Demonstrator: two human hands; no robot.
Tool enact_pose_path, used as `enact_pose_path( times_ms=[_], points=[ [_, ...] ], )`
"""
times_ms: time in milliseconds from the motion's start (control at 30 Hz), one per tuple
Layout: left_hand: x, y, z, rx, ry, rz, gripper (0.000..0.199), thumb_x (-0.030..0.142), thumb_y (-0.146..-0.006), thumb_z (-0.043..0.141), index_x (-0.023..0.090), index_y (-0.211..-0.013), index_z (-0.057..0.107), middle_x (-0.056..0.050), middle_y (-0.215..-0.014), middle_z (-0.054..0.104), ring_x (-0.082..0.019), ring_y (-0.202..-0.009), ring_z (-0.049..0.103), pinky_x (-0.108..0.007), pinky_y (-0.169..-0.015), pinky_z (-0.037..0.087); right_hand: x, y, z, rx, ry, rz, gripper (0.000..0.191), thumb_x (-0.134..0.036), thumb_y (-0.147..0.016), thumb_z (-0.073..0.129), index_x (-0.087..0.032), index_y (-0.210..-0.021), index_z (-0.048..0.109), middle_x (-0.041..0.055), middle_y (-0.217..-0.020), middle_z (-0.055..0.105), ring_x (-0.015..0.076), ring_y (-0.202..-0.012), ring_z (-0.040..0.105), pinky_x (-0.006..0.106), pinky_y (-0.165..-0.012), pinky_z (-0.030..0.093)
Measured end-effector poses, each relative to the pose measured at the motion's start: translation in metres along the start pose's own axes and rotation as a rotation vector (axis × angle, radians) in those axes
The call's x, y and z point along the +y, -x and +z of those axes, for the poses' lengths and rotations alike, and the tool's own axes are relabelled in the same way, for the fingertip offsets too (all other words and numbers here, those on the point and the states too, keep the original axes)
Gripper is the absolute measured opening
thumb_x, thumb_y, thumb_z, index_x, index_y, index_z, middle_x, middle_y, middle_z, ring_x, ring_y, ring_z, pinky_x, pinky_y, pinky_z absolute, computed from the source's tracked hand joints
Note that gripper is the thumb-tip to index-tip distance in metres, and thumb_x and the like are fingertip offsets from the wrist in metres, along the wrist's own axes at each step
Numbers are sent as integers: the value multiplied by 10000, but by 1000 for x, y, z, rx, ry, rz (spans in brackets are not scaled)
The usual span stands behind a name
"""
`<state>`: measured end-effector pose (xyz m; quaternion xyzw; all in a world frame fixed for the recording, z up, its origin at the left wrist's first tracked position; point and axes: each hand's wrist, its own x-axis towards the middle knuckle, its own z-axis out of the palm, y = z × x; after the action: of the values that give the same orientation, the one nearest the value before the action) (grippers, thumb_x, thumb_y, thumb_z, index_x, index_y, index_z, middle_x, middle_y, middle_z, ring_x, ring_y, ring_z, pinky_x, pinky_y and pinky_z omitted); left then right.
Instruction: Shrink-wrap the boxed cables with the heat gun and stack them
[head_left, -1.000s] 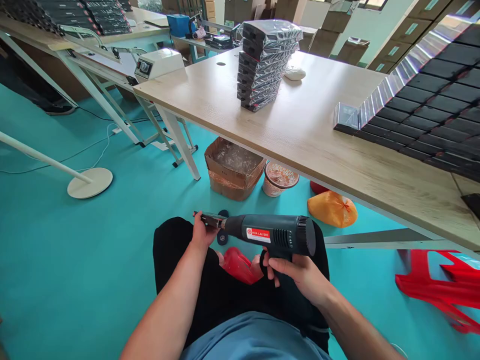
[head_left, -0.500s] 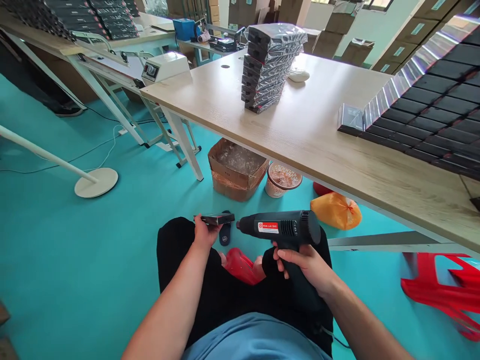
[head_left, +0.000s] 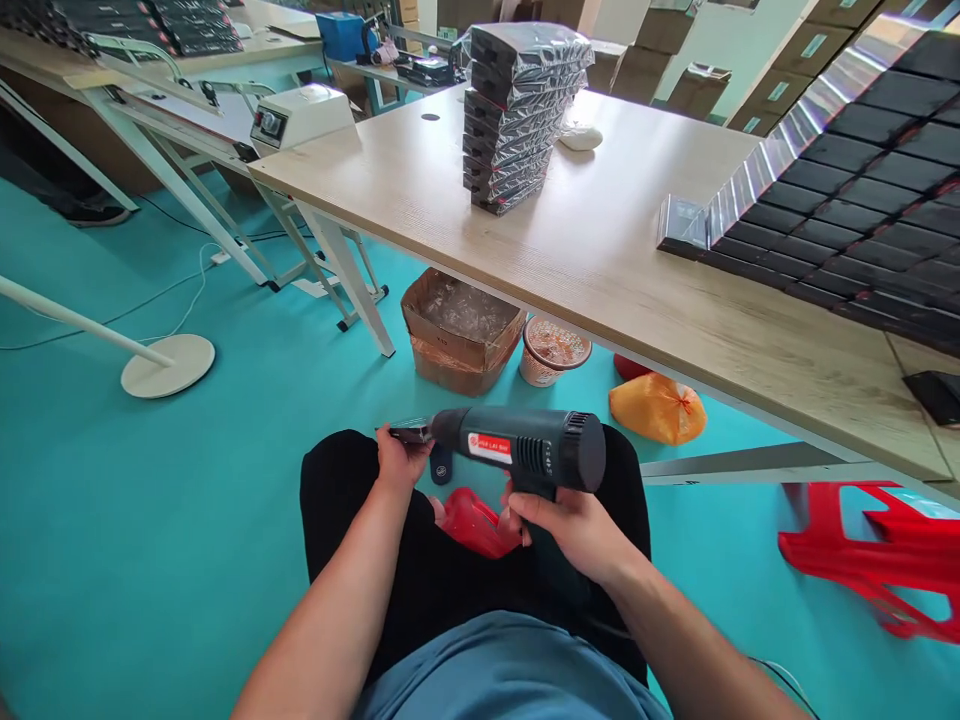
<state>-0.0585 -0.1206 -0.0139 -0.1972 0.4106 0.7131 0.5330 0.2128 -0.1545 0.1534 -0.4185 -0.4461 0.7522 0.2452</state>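
My right hand (head_left: 559, 520) is wrapped round the handle of a dark heat gun (head_left: 525, 445) with a red and white label. The gun's nozzle points left and overlaps the right end of a flat black box (head_left: 409, 433) in view; whether they touch I cannot tell. My left hand (head_left: 401, 460) grips that box by its left part, above my left knee. The box has a shiny top, and its right end is hidden behind the nozzle.
A wooden table (head_left: 600, 230) carries a stack of film-wrapped black boxes (head_left: 517, 115) and many more black boxes (head_left: 847, 190) at right. Below stand a carton of clear film (head_left: 461, 330), a basket (head_left: 553, 350) and an orange bag (head_left: 658, 410). A red stool (head_left: 870, 560) is at right.
The heat gun has moved left, bringing its nozzle over the box's right end. My left hand still holds the box, now tilted differently. The whole view has shifted slightly.
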Motion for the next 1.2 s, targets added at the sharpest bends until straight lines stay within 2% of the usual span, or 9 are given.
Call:
enact_pose_path(
  times_ms=[100,267,433,533,667,800,867,1100,1200],
  points=[
    [1,1,-1,19,14,47,280,339,-991,366,208,-917,602,-47,-749,667,-240,-736,704,-428,-750,619,-2,-3,-4,100,34,27,310,-474,-801,788,-183,-809,681,10,-634,630,184,-606,561,338,-597,479],
    [3,-1,-2,29,46,19,272,338,-946,421,185,-964,645,-71,-751,683,-259,-736,710,-379,-707,611,1,4,-2,-79,31,51,320,-479,-797,795,-170,-802,710,34,-675,649,199,-655,582,336,-593,492],
    [7,13,2,-127,87,-63,464,312,-798,505,123,-1193,657,-176,-1040,747,-347,-942,742,-455,-760,617,5,6,-15,163,-141,19,365,-438,-766,831,-155,-981,749,48,-761,692,176,-635,595,301,-563,496],
    [9,22,5,-229,47,-52,544,275,-732,505,121,-1231,656,-174,-1054,750,-327,-929,744,-441,-759,613,3,13,-31,159,-207,42,388,-408,-753,847,-150,-1028,756,71,-846,708,180,-663,620,280,-532,501],
    [7,23,7,-280,7,-20,526,275,-684,495,133,-1156,680,-155,-997,753,-316,-921,739,-432,-772,602,5,25,-40,113,-245,72,352,-391,-766,840,-155,-1015,762,71,-850,705,172,-655,620,268,-513,505],
    [5,18,5,-166,-48,-55,360,268,-626,528,147,-926,685,-116,-827,729,-289,-759,721,-417,-709,590,8,33,-39,80,-237,86,336,-387,-783,832,-162,-1022,759,72,-864,705,171,-659,620,270,-515,507],
    [5,16,3,-157,-71,-29,287,240,-587,535,158,-829,665,-83,-737,703,-260,-664,689,-407,-686,582,10,36,-38,73,-218,93,338,-393,-788,827,-161,-1024,758,73,-868,704,172,-659,619,275,-521,509],
    [0,17,2,-227,-151,-12,259,198,-542,551,146,-761,680,-78,-679,695,-256,-626,665,-413,-680,567,12,45,-46,138,-122,135,393,-425,-778,834,-159,-1053,746,76,-872,706,179,-665,621,291,-533,505],
    [-4,15,2,-225,-175,4,208,183,-541,544,153,-716,652,-72,-647,670,-239,-587,640,-387,-636,548,13,48,-44,101,-88,170,389,-414,-785,834,-161,-1066,743,77,-888,712,179,-667,618,298,-541,502]
  ],
)
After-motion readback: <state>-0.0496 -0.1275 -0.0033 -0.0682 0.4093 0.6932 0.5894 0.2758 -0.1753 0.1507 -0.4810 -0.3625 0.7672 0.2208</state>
